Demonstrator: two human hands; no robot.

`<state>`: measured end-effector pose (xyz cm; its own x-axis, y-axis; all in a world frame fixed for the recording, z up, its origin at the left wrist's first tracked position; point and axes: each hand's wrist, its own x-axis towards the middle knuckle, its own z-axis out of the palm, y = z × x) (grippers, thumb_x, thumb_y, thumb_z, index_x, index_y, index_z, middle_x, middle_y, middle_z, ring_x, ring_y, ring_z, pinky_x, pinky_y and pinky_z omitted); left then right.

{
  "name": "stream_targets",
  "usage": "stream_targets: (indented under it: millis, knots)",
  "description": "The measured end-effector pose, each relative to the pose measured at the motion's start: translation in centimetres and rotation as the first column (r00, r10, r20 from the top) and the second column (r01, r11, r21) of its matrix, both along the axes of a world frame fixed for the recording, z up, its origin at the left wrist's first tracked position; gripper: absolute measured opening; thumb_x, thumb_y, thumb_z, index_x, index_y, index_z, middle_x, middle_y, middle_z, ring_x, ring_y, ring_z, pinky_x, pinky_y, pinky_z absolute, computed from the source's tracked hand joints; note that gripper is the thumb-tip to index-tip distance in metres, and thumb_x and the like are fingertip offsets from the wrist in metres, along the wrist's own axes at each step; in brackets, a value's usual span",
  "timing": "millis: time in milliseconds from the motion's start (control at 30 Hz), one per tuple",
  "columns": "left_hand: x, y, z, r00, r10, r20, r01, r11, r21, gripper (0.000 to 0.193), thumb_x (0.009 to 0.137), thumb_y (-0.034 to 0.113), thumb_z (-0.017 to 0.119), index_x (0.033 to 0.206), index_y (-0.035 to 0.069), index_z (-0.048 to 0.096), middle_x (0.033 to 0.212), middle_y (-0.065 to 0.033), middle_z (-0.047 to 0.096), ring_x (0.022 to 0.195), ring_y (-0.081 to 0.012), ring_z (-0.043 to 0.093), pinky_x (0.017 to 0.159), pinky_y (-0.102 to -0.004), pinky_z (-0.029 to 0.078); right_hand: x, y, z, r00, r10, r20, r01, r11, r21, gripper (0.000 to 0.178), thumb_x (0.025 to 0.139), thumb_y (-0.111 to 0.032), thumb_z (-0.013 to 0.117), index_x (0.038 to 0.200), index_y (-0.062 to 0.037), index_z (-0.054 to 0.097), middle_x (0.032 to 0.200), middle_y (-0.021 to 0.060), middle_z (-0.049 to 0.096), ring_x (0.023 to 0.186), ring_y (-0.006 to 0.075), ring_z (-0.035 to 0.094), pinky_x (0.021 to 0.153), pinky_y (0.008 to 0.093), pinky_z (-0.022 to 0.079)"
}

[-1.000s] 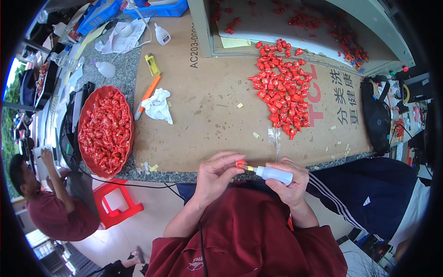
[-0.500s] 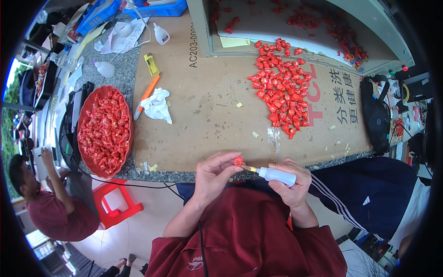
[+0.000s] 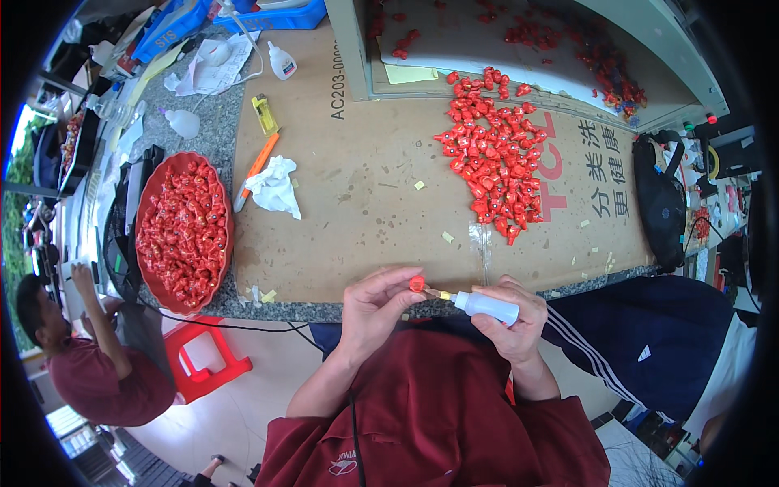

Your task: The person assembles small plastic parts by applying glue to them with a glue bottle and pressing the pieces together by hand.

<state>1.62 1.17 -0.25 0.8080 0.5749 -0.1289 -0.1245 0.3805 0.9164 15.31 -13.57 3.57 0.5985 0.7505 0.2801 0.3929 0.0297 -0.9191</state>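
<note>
Between the thumb and fingers of my left hand (image 3: 375, 310) is a small red plastic piece (image 3: 417, 283), held near the table's front edge. My right hand (image 3: 519, 323) is closed around a translucent white squeeze bottle (image 3: 487, 308), tilted on its side. The bottle's thin nozzle with a yellow base (image 3: 445, 295) points left and reaches the red piece; whether it touches is too small to tell. Farther off on the cardboard lies a loose pile of similar red pieces (image 3: 497, 158). To the left stands a scalloped red tray (image 3: 230, 243) full of red pieces.
A yellow lighter (image 3: 264, 114), an orange craft knife (image 3: 260, 166) and a crumpled white tissue (image 3: 276, 188) lie on the cardboard sheet (image 3: 349, 219). A grey shelf frame (image 3: 349, 49) rises at the back. A black bag (image 3: 659, 203) sits at right. Another person (image 3: 105, 365) sits at left.
The view has shifted very slightly. Both hands keep the same hold, with the nozzle still at the red piece.
</note>
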Motion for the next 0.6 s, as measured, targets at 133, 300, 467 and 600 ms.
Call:
stream_targets:
  millis: [133, 300, 467, 600]
  knots:
    - [-0.14, 0.05, -0.03, 1.000, -0.002, -0.011, 0.002, 1.000, 0.012, 0.028, 0.079, -0.008, 0.061, 0.108, -0.006, 0.058, 0.096, -0.0130, 0.061, 0.087, -0.0213, 0.064, 0.079, -0.0301, 0.053, -0.04, -0.07, -0.23, 1.000, 0.001, -0.006, -0.001, 1.000, 0.002, 0.032, 0.064, -0.005, 0.076, 0.091, 0.0054, 0.065, 0.073, 0.0108, 0.065, 0.055, 0.0168, 0.053, 0.051, 0.0271, 0.040]
    - [0.00, 0.03, 0.07, 0.999, -0.032, -0.018, 0.032, 0.999, 0.002, 0.031, 0.079, -0.011, 0.059, 0.108, -0.003, 0.060, 0.104, -0.0108, 0.058, 0.091, -0.0176, 0.062, 0.082, -0.0266, 0.051, 0.14, -0.26, -0.08, 0.999, -0.040, -0.010, 0.039, 0.999, -0.017, 0.031, 0.064, -0.004, 0.075, 0.091, 0.0049, 0.066, 0.072, 0.0109, 0.064, 0.056, 0.0164, 0.052, 0.052, 0.0268, 0.040]
    - [-0.08, 0.14, 0.04, 0.999, -0.033, -0.021, 0.033, 0.999, 0.011, 0.031, 0.078, -0.011, 0.059, 0.108, -0.002, 0.060, 0.104, -0.0113, 0.059, 0.091, -0.0178, 0.062, 0.082, -0.0265, 0.051, 0.28, -0.01, -0.19, 0.999, -0.037, -0.024, 0.036, 0.999, -0.023, 0.031, 0.063, -0.004, 0.075, 0.092, 0.0047, 0.066, 0.071, 0.0106, 0.064, 0.056, 0.0164, 0.052, 0.052, 0.0268, 0.041]
    - [-0.10, 0.10, 0.00, 0.999, -0.021, -0.035, 0.023, 0.998, 0.050, 0.031, 0.078, -0.007, 0.061, 0.109, -0.004, 0.059, 0.099, -0.0139, 0.061, 0.088, -0.0221, 0.064, 0.081, -0.0306, 0.053, 0.24, 0.07, -0.13, 0.999, -0.038, -0.027, 0.037, 0.999, -0.020, 0.031, 0.064, -0.004, 0.075, 0.092, 0.0049, 0.066, 0.072, 0.0105, 0.064, 0.056, 0.0162, 0.052, 0.053, 0.0266, 0.040]
